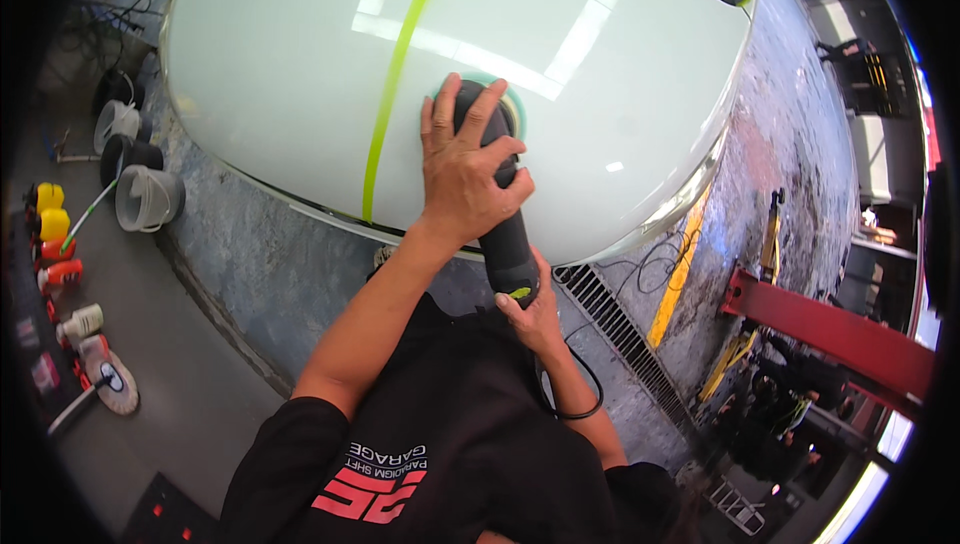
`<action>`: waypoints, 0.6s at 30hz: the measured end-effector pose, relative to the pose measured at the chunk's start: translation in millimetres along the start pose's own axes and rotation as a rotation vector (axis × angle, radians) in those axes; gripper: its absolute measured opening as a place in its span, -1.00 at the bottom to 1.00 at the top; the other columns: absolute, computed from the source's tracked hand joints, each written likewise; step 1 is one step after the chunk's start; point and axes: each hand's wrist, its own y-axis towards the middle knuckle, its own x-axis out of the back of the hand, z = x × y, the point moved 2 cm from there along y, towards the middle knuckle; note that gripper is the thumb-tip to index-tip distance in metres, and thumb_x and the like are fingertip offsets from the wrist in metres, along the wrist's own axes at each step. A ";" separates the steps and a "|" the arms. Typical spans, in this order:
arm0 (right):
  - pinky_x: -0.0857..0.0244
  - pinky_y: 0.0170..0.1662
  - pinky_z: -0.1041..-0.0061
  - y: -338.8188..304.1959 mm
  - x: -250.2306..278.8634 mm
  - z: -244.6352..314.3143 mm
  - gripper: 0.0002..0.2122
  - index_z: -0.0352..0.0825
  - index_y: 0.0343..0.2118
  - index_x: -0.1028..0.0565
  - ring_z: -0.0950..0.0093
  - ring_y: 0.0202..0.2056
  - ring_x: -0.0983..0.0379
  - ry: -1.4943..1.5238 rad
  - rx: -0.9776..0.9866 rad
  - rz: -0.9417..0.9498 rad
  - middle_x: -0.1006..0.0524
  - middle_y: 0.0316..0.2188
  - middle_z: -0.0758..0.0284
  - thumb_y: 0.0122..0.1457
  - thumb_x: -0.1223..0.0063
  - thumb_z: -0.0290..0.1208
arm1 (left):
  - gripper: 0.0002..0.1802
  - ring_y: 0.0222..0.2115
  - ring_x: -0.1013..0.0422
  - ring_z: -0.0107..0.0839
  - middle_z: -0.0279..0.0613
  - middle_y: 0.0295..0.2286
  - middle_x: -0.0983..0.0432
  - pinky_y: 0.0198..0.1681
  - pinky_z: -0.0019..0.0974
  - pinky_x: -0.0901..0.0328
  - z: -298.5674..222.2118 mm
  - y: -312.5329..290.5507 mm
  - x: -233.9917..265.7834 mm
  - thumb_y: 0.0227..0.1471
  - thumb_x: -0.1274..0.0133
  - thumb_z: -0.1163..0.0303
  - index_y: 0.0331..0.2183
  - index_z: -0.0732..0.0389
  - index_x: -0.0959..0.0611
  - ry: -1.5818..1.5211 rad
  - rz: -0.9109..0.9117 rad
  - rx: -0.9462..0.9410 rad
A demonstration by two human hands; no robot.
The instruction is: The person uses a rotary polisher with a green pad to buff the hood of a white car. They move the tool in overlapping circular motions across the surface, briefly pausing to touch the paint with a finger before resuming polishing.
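A black electric polisher (507,241) rests with its round teal-edged pad (519,116) on the glossy white car hood (620,124). Spread over the polisher's head, the fingers of my left hand (465,169) grip it from above. My right hand (537,316) is wrapped round the rear end of the handle, just off the hood's front edge. A black cord (598,384) loops down beside my right forearm. To the left of the pad, a strip of bright green tape (392,94) runs along the hood. Most of the pad is hidden under the tool and my left hand.
Grey buckets (150,200) stand on the floor at the left, near yellow and orange bottles (52,224) and a round pad (120,384). A floor drain grate (625,339) lies at the right. Beyond it extends a red lift arm (830,329), near a yellow bar (680,269).
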 end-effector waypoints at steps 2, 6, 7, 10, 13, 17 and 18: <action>-0.44 0.17 0.23 8.1 -22.3 23.5 -0.07 -0.21 0.50 -0.09 0.17 0.06 -0.61 -0.070 0.060 -0.018 -0.61 0.09 0.00 0.16 -0.45 -0.19 | -0.84 0.44 0.01 0.28 -0.19 0.31 -0.42 0.47 0.30 0.05 19.3 7.0 18.6 -0.22 -0.33 0.34 -0.43 0.03 -0.82 0.016 -0.004 -0.025; -0.47 0.13 0.18 20.3 -57.8 47.7 -0.03 -0.16 0.53 -0.06 0.00 0.02 -0.66 -0.064 -0.014 0.041 -0.66 -0.01 -0.09 0.16 -0.44 -0.04 | -0.80 0.44 0.01 0.30 -0.15 0.32 -0.41 0.47 0.25 0.02 52.5 20.7 46.1 -0.20 -0.29 0.36 -0.39 0.05 -0.82 0.049 0.000 -0.050; -0.46 0.13 0.17 20.5 -63.2 52.3 -0.03 -0.16 0.53 -0.05 -0.02 0.02 -0.66 -0.065 -0.020 0.029 -0.67 -0.02 -0.08 0.17 -0.43 -0.02 | -0.81 0.44 0.02 0.29 -0.16 0.33 -0.41 0.47 0.24 0.01 55.9 26.4 49.6 -0.19 -0.27 0.37 -0.39 0.06 -0.82 0.048 0.016 -0.057; -0.45 0.14 0.15 22.5 -67.0 58.2 -0.03 -0.14 0.53 -0.05 -0.06 0.02 -0.66 -0.044 0.018 -0.024 -0.67 -0.02 -0.08 0.18 -0.42 0.00 | -0.81 0.44 0.02 0.28 -0.19 0.33 -0.41 0.46 0.25 0.01 50.6 40.8 45.5 -0.19 -0.27 0.37 -0.40 0.06 -0.82 0.039 0.079 -0.064; -0.44 0.16 0.14 25.3 -51.6 63.0 -0.03 -0.14 0.53 -0.04 -0.05 0.05 -0.64 -0.015 -0.006 -0.043 -0.67 0.02 -0.07 0.18 -0.41 0.00 | -0.82 0.45 0.02 0.26 -0.21 0.33 -0.41 0.47 0.25 0.02 34.8 52.6 31.4 -0.20 -0.26 0.38 -0.41 0.07 -0.82 0.025 0.112 -0.073; -0.43 0.19 0.13 20.3 -10.6 53.1 -0.04 -0.14 0.53 -0.06 -0.07 0.08 -0.62 0.035 -0.024 -0.083 -0.65 0.03 -0.09 0.17 -0.42 0.00 | -0.83 0.44 0.00 0.25 -0.19 0.32 -0.42 0.47 0.23 0.02 -3.6 65.6 -5.4 -0.20 -0.27 0.39 -0.42 0.08 -0.81 0.012 0.138 -0.119; -0.42 0.19 0.13 16.1 -1.5 44.1 -0.04 -0.14 0.53 -0.07 -0.08 0.09 -0.61 0.036 -0.010 -0.098 -0.65 0.04 -0.09 0.17 -0.42 0.00 | -0.83 0.44 -0.01 0.25 -0.18 0.32 -0.42 0.47 0.23 0.02 -13.2 66.7 -13.7 -0.21 -0.27 0.40 -0.42 0.08 -0.81 0.027 0.144 -0.120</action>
